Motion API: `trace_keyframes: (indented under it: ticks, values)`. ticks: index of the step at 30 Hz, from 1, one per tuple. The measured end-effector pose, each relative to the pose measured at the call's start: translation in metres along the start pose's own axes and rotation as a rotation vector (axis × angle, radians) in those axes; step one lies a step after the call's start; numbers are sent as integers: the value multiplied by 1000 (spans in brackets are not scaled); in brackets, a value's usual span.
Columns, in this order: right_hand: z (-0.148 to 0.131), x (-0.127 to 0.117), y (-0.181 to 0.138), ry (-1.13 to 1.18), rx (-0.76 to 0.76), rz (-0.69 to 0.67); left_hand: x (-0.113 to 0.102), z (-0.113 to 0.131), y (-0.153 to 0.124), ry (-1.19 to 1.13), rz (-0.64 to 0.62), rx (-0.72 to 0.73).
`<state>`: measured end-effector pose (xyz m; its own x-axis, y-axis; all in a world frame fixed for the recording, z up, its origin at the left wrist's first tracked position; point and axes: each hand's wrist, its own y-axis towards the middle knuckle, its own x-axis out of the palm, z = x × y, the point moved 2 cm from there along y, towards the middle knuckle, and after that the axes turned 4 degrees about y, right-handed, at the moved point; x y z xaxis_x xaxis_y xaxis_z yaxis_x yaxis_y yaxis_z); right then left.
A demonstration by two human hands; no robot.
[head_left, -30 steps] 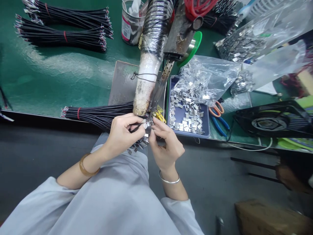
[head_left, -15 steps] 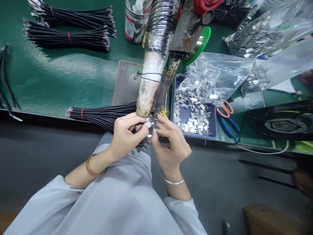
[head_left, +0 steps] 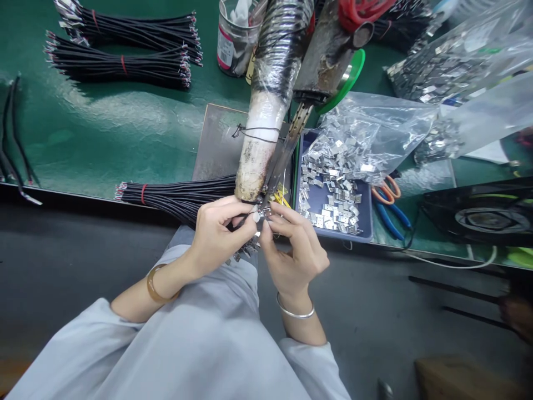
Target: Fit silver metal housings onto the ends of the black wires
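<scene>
My left hand (head_left: 222, 233) is pinched closed beside the soldering iron's tip, with a dark stretch of cable between its fingers. My right hand (head_left: 293, 244) faces it, thumb and fingertips closed at a small silver metal connector (head_left: 264, 212); fingers hide much of it. Just above sits the slanted soldering iron (head_left: 291, 133), its tip between the hands. A thin solder wire (head_left: 284, 180) runs down behind my right fingers. Black cables (head_left: 179, 194) tied with a red band lie left of my left hand, and several metal connectors (head_left: 245, 250) hang below it.
A wrapped duct hose (head_left: 262, 122) comes down over a grey plate (head_left: 216, 139). On the right, a blue tray (head_left: 366, 222) holds loose metal connectors, beside pliers (head_left: 391, 214) and a black fan (head_left: 478, 214). More cable bundles (head_left: 120, 65) and a plastic jar (head_left: 227, 50) stand further back.
The view has shifted slightly, so the bench appears a little to the right. Both hands stay together under the iron; more of the silver connector shows between the fingertips.
</scene>
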<state>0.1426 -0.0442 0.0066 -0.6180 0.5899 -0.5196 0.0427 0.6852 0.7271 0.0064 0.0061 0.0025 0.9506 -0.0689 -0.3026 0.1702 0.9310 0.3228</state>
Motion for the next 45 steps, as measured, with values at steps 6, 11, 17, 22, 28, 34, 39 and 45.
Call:
trace_keyframes:
  ticks: [6, 11, 17, 22, 28, 34, 39, 45]
  values:
    - [-4, 0, 0, 12, 13, 22, -2, 2, 1, -23, 6, -1]
    - [-3, -1, -3, 33, 18, 22, -3, 2, 1, -4, -30, -19]
    - [-3, -2, -1, 6, 0, -2, -2, 1, 0, -7, -42, -21]
    - [-3, -1, 0, -23, -36, 5, -2, 2, 0, -12, -43, -25]
    - [-1, -1, -4, -7, -31, -16, -7, 0, 2, 17, -100, 12]
    - [1, -4, -9, 218, 252, -48, -16, -2, 4, -15, -212, 35]
    - [-11, -8, -10, 117, 90, -32, -17, -3, 2, 2, -222, 31]
    - [-5, -3, -12, 60, 110, 3, -16, -4, 2, 12, -233, 52]
